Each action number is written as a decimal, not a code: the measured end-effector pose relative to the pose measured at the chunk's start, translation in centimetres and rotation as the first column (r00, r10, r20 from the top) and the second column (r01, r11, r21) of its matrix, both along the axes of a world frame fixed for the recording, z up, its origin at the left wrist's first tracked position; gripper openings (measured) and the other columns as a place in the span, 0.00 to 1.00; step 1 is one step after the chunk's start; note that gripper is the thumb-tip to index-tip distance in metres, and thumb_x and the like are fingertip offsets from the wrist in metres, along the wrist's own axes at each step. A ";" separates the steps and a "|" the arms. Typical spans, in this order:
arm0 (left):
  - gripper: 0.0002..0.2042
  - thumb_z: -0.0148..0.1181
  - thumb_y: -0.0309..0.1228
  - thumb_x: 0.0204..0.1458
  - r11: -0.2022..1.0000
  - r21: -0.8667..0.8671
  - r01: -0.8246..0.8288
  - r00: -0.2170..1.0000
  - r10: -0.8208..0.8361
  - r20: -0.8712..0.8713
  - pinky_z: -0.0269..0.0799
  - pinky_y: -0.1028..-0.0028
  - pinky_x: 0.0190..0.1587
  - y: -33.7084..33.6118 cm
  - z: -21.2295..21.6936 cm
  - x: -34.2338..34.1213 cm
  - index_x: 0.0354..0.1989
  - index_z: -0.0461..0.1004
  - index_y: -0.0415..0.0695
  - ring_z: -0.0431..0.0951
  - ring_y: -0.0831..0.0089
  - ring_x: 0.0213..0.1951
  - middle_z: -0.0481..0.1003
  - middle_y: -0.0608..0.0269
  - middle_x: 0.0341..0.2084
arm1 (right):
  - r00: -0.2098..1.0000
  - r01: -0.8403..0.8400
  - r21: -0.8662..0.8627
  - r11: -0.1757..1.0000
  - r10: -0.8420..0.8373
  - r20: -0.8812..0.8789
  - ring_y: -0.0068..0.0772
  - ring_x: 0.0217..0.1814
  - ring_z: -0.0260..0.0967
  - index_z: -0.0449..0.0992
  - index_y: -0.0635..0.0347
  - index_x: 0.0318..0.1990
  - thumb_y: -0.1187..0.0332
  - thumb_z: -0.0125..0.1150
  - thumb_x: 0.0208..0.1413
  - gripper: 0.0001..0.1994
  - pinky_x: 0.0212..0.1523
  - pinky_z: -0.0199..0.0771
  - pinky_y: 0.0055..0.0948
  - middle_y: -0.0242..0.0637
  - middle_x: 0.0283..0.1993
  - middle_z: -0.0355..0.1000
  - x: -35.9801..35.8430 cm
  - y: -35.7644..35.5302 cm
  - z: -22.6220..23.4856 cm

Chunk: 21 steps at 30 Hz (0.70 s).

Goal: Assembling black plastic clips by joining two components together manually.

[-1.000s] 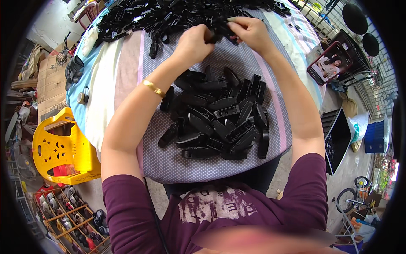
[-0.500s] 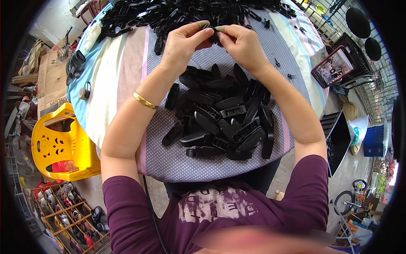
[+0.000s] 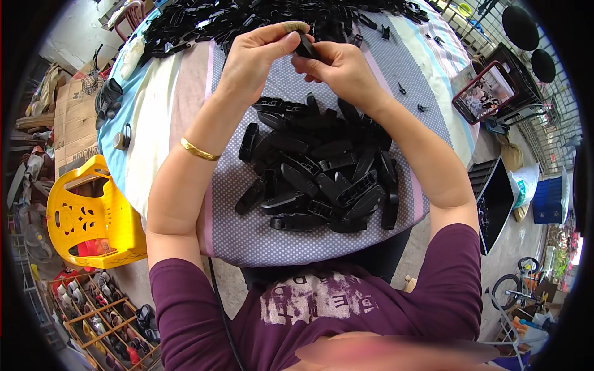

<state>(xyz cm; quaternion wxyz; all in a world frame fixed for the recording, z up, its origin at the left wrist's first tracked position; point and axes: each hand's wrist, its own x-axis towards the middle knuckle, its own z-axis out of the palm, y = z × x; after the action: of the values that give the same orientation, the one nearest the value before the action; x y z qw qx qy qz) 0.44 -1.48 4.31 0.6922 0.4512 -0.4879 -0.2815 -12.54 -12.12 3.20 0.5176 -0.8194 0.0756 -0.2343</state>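
Note:
My left hand point(image 3: 257, 55) and my right hand point(image 3: 340, 65) meet above the table, both pinching one small black plastic piece point(image 3: 305, 47) between thumbs and fingers. A gold bangle point(image 3: 198, 150) circles my left wrist. Below my hands lies a heap of several black plastic clips point(image 3: 322, 170) on the dotted cloth point(image 3: 247, 229). A much larger pile of black plastic parts point(image 3: 247, 18) spreads along the table's far side.
A phone in a red case point(image 3: 484, 93) lies at the table's right edge. A yellow plastic chair point(image 3: 86, 216) stands at my left, with a shoe rack point(image 3: 99, 315) below it. Small black bits point(image 3: 402, 89) dot the cloth on the right. A cardboard box point(image 3: 74, 117) sits far left.
Both hands drew back from the far pile toward me and now hold one black piece together between them. The near heap has not moved.

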 end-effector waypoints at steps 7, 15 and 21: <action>0.12 0.57 0.26 0.48 0.995 0.090 -0.047 0.997 0.042 0.064 0.67 0.79 0.43 0.2 -0.1 0.4 0.41 0.73 0.37 0.73 0.76 0.37 0.76 0.60 0.32 | 0.976 -0.209 -0.365 0.907 0.167 -0.142 0.21 0.34 0.68 0.73 0.61 0.43 0.65 0.64 0.45 0.17 0.38 0.69 0.22 0.32 0.33 0.73 0.2 -3.3 1.2; 0.17 0.60 0.35 0.44 0.891 0.450 -0.062 0.659 -0.302 0.689 0.70 0.76 0.32 -0.6 0.6 -1.0 0.43 0.73 0.43 0.75 0.73 0.26 0.76 0.57 0.23 | 0.920 0.382 -0.775 0.503 -0.290 0.266 0.44 0.50 0.64 0.70 0.61 0.46 0.78 0.44 0.39 0.21 0.53 0.62 0.32 0.44 0.48 0.68 -1.0 -15.7 -4.4; 0.13 0.58 0.26 0.42 0.956 -0.203 -0.209 0.136 0.234 0.963 0.67 0.72 0.44 -6.8 -2.0 -0.5 0.39 0.74 0.43 0.70 0.66 0.42 0.74 0.61 0.37 | 0.939 0.311 -0.873 0.375 -0.266 0.220 0.40 0.52 0.62 0.71 0.58 0.44 0.76 0.49 0.41 0.18 0.53 0.62 0.33 0.39 0.45 0.69 0.0 -13.7 -5.1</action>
<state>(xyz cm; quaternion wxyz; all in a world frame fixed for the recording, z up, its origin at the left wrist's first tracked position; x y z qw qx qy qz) -0.03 -8.23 2.36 0.2548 0.5853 -0.7475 0.1837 -12.54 -25.78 -1.91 -0.0453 -0.9361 0.0701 -0.3417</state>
